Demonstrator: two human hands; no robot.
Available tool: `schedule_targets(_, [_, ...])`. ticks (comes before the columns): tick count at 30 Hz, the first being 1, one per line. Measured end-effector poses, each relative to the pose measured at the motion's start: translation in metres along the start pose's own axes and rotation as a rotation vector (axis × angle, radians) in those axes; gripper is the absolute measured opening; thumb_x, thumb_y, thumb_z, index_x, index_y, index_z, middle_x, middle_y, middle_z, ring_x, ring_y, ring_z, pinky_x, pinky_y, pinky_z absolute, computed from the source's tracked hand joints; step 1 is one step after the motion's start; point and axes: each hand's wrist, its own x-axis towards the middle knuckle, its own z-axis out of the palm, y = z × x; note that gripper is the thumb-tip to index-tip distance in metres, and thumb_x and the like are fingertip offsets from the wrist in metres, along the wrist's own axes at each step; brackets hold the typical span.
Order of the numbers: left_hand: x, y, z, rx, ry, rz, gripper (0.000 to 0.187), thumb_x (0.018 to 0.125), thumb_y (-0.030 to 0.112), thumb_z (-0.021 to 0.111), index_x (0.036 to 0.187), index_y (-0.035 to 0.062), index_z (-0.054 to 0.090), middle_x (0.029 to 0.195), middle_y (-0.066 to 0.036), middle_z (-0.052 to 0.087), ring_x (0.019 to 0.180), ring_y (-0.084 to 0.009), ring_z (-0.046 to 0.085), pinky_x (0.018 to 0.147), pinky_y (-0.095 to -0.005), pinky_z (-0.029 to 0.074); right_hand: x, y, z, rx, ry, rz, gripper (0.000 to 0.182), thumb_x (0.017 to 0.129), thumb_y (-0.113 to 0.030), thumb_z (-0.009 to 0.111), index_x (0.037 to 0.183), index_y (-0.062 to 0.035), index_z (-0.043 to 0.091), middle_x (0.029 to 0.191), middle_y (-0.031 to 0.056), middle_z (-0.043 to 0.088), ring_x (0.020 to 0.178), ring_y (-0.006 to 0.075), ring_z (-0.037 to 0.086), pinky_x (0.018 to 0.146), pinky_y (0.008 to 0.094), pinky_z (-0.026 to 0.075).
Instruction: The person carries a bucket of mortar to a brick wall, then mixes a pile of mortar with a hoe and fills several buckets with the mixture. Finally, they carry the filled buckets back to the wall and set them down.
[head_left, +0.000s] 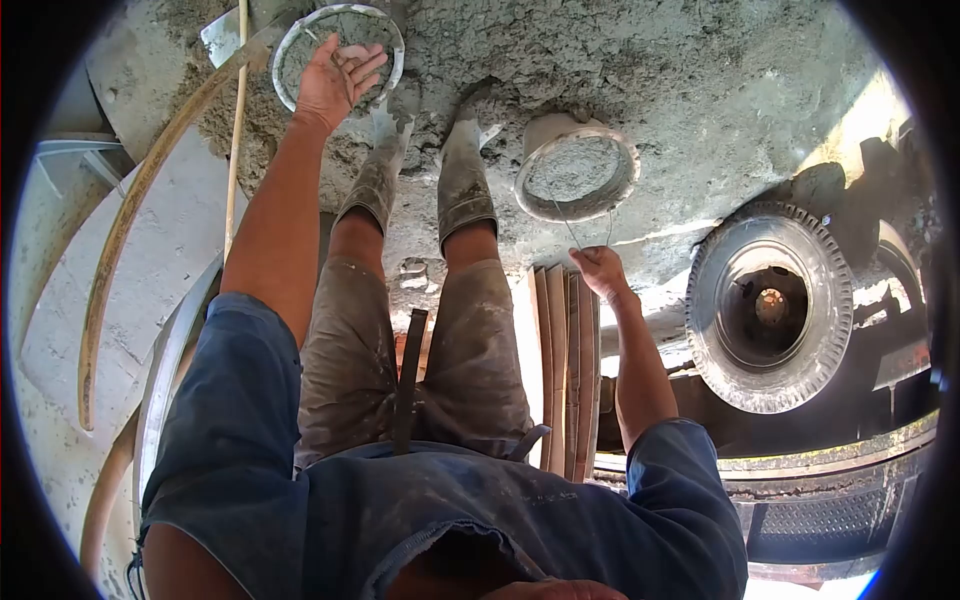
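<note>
My left hand (345, 78) is over a round bucket (398, 62) at the upper left, palm showing and fingers stretched apart. A thin wire-like line runs by the thumb and palm, and grey wet mix shows inside the rim. Right of my boots, a second bucket (545, 135) tilts toward me, with grey mortar (580, 168) in it. Its wire handle (570, 228) rises to my right hand (598, 270), whose fingers are closed around it.
Rough grey mortar (600, 60) covers the ground around my boots (467, 180). At right stands a vehicle wheel (770, 310). Ribbed boards (568, 370) lie beside my right leg. Along the left run a curved wooden handle (125, 220) and a thin pole (238, 130).
</note>
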Motion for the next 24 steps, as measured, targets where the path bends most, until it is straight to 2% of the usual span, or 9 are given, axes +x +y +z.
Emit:
schedule_targets(1, [-0.002,0.001,-0.002,0.012,0.013,-0.004,0.044,0.093,0.042,0.043,0.08,0.0024,0.059,0.108,-0.016,0.059,0.123,-0.0337,0.042,0.1,-0.0392,0.038,0.018,0.002,0.002,0.211,-0.022,0.103,0.037,0.083,-0.038,0.056,0.069,-0.0044,0.062,0.064,0.0125,0.059,0.061,0.0206,0.051,0.064,0.0337,0.042])
schedule_targets(2, [-0.003,0.001,-0.008,-0.019,-0.037,-0.033,0.042,0.092,0.04,0.043,0.074,0.0048,0.054,0.099,-0.014,0.06,0.12,-0.0336,0.046,0.1,-0.0401,0.038,0.011,-0.032,0.0,0.412,0.043,-0.033,0.046,0.084,-0.047,0.05,0.073,-0.0043,0.063,0.071,0.0173,0.061,0.067,0.0318,0.056,0.069,0.0381,0.043])
schedule_targets(3, [-0.008,0.011,-0.005,-0.047,-0.087,-0.048,0.04,0.091,0.039,0.044,0.067,0.0072,0.05,0.09,-0.013,0.061,0.116,-0.0336,0.049,0.099,-0.0409,0.039,0.007,-0.028,0.02,0.42,0.026,-0.047,0.046,0.084,-0.047,0.05,0.073,-0.0043,0.063,0.071,0.0173,0.061,0.067,0.0318,0.056,0.069,0.0381,0.043])
schedule_targets(4, [-0.018,0.013,0.002,0.004,-0.028,-0.049,0.042,0.09,0.041,0.044,0.061,0.0112,0.039,0.067,-0.005,0.051,0.085,-0.0292,0.059,0.085,-0.04,0.044,-0.006,-0.017,0.041,0.116,-0.005,0.019,0.05,0.084,-0.05,0.048,0.075,-0.003,0.063,0.073,0.0176,0.062,0.071,0.0332,0.057,0.071,0.0388,0.043])
schedule_targets(5, [-0.03,0.01,-0.004,0.003,-0.021,-0.043,0.042,0.09,0.041,0.044,0.061,0.0112,0.039,0.067,-0.005,0.051,0.085,-0.0292,0.059,0.085,-0.04,0.044,-0.017,-0.01,0.05,-0.195,-0.029,0.09,0.055,0.085,-0.053,0.045,0.076,-0.0016,0.063,0.074,0.018,0.062,0.076,0.0346,0.058,0.073,0.0396,0.043])
schedule_targets(7, [-0.037,0.021,-0.017,0.068,-0.046,-0.112,0.044,0.089,0.045,0.043,0.061,0.0121,0.037,0.058,-0.002,0.038,0.056,-0.0208,0.043,0.068,-0.037,0.041,0.0,-0.023,0.041,-0.148,-0.084,0.111,0.058,0.085,-0.055,0.044,0.079,-0.0009,0.064,0.076,0.0186,0.062,0.08,0.0325,0.059,0.077,0.0397,0.042])
schedule_targets(8, [-0.049,0.018,0.002,0.09,0.144,-0.064,0.044,0.091,0.045,0.04,0.06,0.0132,0.035,0.051,0.0,0.03,0.046,-0.0164,0.03,0.058,-0.0328,0.036,-0.002,-0.027,0.035,-0.067,-0.125,0.143,0.057,0.085,-0.054,0.044,0.08,-0.0016,0.064,0.079,0.0196,0.062,0.082,0.0333,0.058,0.078,0.04,0.042])
schedule_targets(14, [-0.076,0.004,-0.006,0.059,0.184,-0.004,0.04,0.088,0.039,0.046,0.059,0.0157,0.032,0.048,0.003,0.025,0.043,-0.0136,0.026,0.051,-0.0313,0.031,-0.018,-0.017,0.039,-0.089,0.007,0.044,0.059,0.087,-0.055,0.037,0.079,-0.0015,0.061,0.082,0.0228,0.061,0.085,0.0352,0.057,0.077,0.041,0.041])
schedule_targets(24, [-0.215,0.051,0.021,-0.059,0.128,-0.146,0.038,0.085,0.04,0.046,0.058,0.017,0.031,0.048,0.005,0.023,0.044,-0.0116,0.023,0.054,-0.03,0.028,-0.051,-0.041,0.039,-0.043,0.06,-0.033,0.045,0.073,-0.048,0.062,0.067,-0.0037,0.056,0.065,0.0151,0.058,0.065,0.0281,0.056,0.062,0.0398,0.042])
